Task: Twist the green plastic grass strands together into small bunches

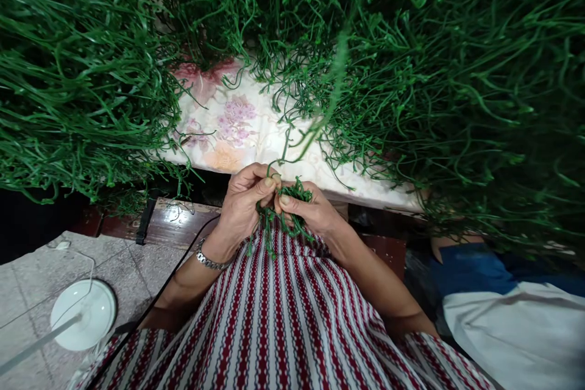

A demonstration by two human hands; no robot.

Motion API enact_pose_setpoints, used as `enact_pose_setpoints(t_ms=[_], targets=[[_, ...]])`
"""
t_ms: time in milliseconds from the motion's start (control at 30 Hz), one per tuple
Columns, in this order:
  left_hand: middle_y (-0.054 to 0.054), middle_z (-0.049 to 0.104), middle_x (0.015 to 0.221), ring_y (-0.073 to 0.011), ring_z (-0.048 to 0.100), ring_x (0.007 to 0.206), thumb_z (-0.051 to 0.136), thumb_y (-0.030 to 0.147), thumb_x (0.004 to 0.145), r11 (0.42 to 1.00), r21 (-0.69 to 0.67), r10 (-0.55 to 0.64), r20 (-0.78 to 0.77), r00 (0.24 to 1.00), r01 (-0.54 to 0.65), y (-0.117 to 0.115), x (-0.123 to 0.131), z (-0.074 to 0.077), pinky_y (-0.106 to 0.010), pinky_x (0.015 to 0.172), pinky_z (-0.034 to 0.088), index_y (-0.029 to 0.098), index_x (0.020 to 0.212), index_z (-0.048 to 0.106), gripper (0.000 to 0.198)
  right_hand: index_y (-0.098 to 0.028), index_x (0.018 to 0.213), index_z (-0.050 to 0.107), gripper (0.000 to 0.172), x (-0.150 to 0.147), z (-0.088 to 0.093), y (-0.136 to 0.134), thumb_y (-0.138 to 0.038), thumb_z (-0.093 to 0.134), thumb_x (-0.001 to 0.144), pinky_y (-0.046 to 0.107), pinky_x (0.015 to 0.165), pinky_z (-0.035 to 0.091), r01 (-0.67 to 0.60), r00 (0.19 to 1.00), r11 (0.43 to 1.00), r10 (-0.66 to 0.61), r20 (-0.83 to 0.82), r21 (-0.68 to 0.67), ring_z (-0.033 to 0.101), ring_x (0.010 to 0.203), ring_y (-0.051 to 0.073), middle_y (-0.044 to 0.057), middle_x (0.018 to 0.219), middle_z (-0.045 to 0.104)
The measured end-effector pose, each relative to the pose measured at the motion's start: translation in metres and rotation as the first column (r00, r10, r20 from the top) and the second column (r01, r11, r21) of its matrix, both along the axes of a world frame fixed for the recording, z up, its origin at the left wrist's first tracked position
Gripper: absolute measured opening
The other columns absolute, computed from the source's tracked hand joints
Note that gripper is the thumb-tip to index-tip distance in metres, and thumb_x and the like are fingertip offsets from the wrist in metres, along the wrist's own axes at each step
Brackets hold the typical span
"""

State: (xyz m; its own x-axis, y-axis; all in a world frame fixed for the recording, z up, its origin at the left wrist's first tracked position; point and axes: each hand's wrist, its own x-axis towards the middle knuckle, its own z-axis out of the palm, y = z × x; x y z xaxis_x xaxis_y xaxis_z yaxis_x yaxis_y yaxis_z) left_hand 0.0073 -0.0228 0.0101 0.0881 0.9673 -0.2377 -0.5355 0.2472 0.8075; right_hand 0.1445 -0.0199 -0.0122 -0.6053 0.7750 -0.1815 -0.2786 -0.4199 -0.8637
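Observation:
In front of the striped apron, my left hand (244, 204) and my right hand (311, 210) meet with fingertips almost touching. My left hand is closed, pinching one thin green stem (297, 160) between thumb and forefinger; the stem bends up over the table, its far end blurred. My right hand curls round a small bunch of short green stems (295, 195), its thumb pressed on top. Several ends of the bunch dangle below the fingers. The stems look like plastic, though I cannot tell for sure.
A flowered cloth (237, 116) covers the table. Big heaps of green stems lie at left (82, 85) and right (434, 73). Below left are a wooden bench (176, 222) and a round white stand base (83, 315). Blue and pale clothing (516, 317) shows at right.

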Motion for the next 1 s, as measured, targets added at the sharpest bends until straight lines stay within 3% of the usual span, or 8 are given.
enact_pose_setpoints(t_ms=[167, 333, 533, 700, 1000], targets=[[0.001, 0.059, 0.064, -0.0035, 0.039, 0.044, 0.069, 0.023, 0.068, 0.991, -0.056, -0.116, 0.111, 0.987, 0.123, 0.004, -0.007, 0.004, -0.017, 0.043, 0.032, 0.015, 0.066, 0.055, 0.016, -0.012, 0.066, 0.054, 0.029, -0.001, -0.001, 0.004, -0.037, 0.06, 0.08, 0.018, 0.043, 0.031, -0.008, 0.999, 0.998, 0.012, -0.047, 0.069, 0.041, 0.044, 0.004, -0.005, 0.054, 0.046], [0.002, 0.052, 0.05, -0.0039, 0.033, 0.041, 0.068, 0.023, 0.067, 0.981, -0.08, -0.165, 0.155, 0.974, 0.179, 0.005, -0.008, 0.008, -0.018, 0.041, 0.021, 0.014, 0.061, 0.05, 0.021, -0.012, 0.076, 0.058, 0.022, 0.001, -0.004, 0.003, -0.034, 0.059, 0.081, 0.018, 0.043, 0.029, -0.071, 0.996, 0.982, 0.08, -0.043, 0.174, 0.037, 0.045, 0.004, -0.005, 0.054, 0.044], [0.004, 0.046, 0.043, -0.0056, 0.031, 0.042, 0.068, 0.025, 0.066, 0.981, -0.114, -0.137, 0.157, 0.978, 0.156, 0.0, -0.002, 0.012, -0.021, 0.044, 0.019, 0.016, 0.056, 0.046, 0.026, -0.011, 0.078, 0.062, 0.023, 0.005, -0.008, 0.0, -0.033, 0.059, 0.081, 0.018, 0.045, 0.031, -0.07, 0.997, 0.947, 0.063, 0.033, 0.313, 0.038, 0.046, 0.005, -0.003, 0.055, 0.048], [0.004, 0.044, 0.042, -0.0065, 0.033, 0.042, 0.07, 0.028, 0.061, 0.985, -0.115, -0.113, 0.147, 0.983, 0.13, -0.003, 0.001, 0.016, -0.023, 0.046, 0.022, 0.016, 0.054, 0.048, 0.026, -0.013, 0.063, 0.056, 0.029, 0.006, -0.003, 0.0, -0.036, 0.058, 0.081, 0.019, 0.044, 0.03, -0.094, 0.995, 0.929, 0.072, 0.073, 0.357, 0.038, 0.044, 0.005, -0.003, 0.051, 0.046], [0.004, 0.043, 0.042, -0.0061, 0.033, 0.042, 0.069, 0.025, 0.064, 0.991, -0.077, -0.091, 0.201, 0.975, 0.108, -0.005, 0.005, 0.018, -0.022, 0.048, 0.025, 0.015, 0.055, 0.052, 0.021, -0.014, 0.059, 0.054, 0.036, 0.007, 0.001, -0.003, -0.044, 0.057, 0.08, 0.02, 0.048, 0.034, -0.05, 0.994, 0.906, 0.007, 0.105, 0.42, 0.041, 0.046, 0.007, -0.002, 0.05, 0.047]])
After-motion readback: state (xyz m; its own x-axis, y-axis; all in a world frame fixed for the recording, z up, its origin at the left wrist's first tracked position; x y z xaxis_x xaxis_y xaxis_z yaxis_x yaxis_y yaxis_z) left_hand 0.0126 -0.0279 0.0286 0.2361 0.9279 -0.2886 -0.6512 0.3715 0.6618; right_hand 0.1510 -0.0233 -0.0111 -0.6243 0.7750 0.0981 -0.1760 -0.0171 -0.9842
